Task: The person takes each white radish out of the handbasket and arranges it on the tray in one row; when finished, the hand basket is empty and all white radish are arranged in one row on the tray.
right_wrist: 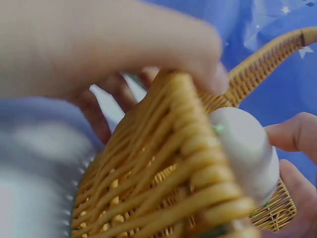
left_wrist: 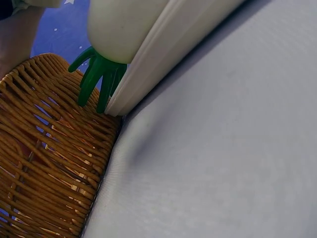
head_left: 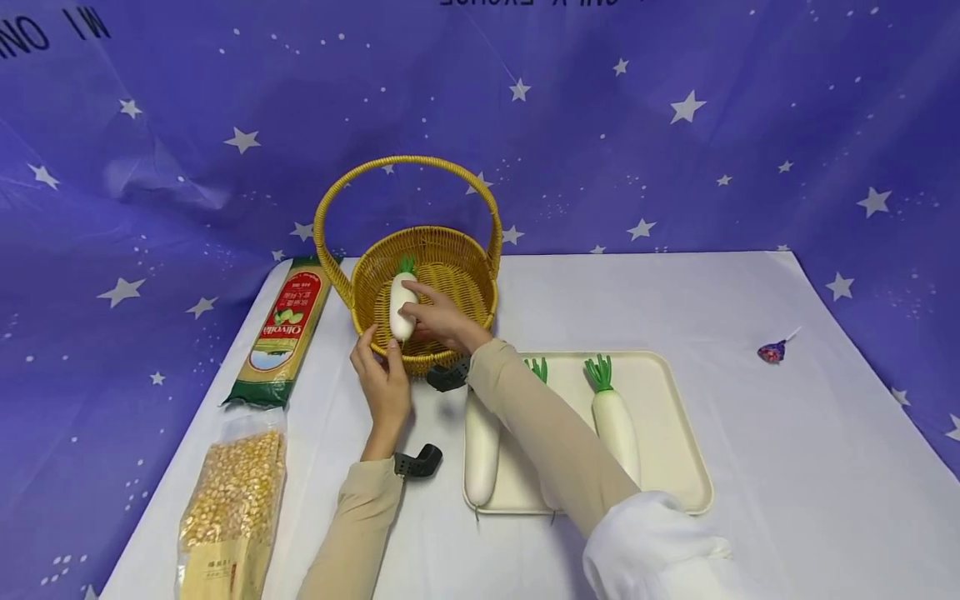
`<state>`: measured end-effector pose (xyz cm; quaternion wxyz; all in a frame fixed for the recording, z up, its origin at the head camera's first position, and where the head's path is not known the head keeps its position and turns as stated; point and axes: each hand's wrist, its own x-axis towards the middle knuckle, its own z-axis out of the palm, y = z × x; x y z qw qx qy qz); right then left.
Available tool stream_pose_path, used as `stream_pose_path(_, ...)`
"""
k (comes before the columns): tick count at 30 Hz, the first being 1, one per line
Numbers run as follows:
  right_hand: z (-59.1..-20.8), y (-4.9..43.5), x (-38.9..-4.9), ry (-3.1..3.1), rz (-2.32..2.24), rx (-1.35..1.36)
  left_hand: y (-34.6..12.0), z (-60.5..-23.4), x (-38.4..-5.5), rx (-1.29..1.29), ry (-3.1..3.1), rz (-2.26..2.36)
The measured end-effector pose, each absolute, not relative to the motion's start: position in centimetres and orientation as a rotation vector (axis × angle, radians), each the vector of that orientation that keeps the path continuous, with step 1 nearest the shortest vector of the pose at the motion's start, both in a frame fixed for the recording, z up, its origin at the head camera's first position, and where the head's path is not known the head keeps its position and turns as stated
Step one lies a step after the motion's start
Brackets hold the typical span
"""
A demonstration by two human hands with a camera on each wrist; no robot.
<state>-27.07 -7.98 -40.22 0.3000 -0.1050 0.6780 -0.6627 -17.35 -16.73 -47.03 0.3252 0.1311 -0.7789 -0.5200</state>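
Note:
A yellow wicker basket (head_left: 457,250) with a tall arched handle stands near the table's back edge. My left hand (head_left: 384,387) grips its front-left rim, thumb over the edge and fingers along the outer wall, as the right wrist view (right_wrist: 193,59) shows. Inside the basket, my right hand (head_left: 442,321) pinches a white radish (head_left: 401,304) with a green top pointing away. That radish (right_wrist: 245,153) appears end-on just past the rim in the right wrist view. More white radishes (head_left: 482,450) lie on a cream tray (head_left: 675,433); my right forearm partly covers them.
Left of the basket lies a pasta packet (head_left: 281,333) with a red and green label. Nearer sits a clear bag of corn kernels (head_left: 234,492). A wrapped lollipop (head_left: 772,352) is at the far right. The tray's edge (left_wrist: 148,64) is close to the basket.

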Motion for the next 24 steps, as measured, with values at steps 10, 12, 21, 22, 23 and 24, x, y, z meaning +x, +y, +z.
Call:
stream_pose_path(10, -38.4, -5.3, -26.8, 1.576, -1.949, -0.304, -17.2, -46.8, -17.2, 0.343, -2.053, -1.341)
stream_pose_path(12, -38.0, -4.1, -26.4, 1.584, -1.933, -0.319, -17.3, -46.7, -17.0, 0.341, -2.054, -1.350)
stream_pose_path(21, -35.7, 5.9, -22.7, 1.706, -1.661, -0.514, -16.9, -47.2, -17.1, 0.298, -2.053, -1.364)
stream_pose_path(22, -35.5, 7.1, -22.2, 1.750, -1.620, -0.522, -16.8, -47.2, -17.2, 0.292, -2.047, -1.368)
stream_pose_path(23, -35.4, 8.4, -21.5, 1.784, -1.588, -0.531, -16.7, -47.2, -17.3, 0.291, -2.041, -1.367)
stream_pose_path(24, -35.3, 9.6, -20.9, 1.826, -1.554, -0.532, -16.7, -47.2, -17.4, 0.292, -2.038, -1.367)
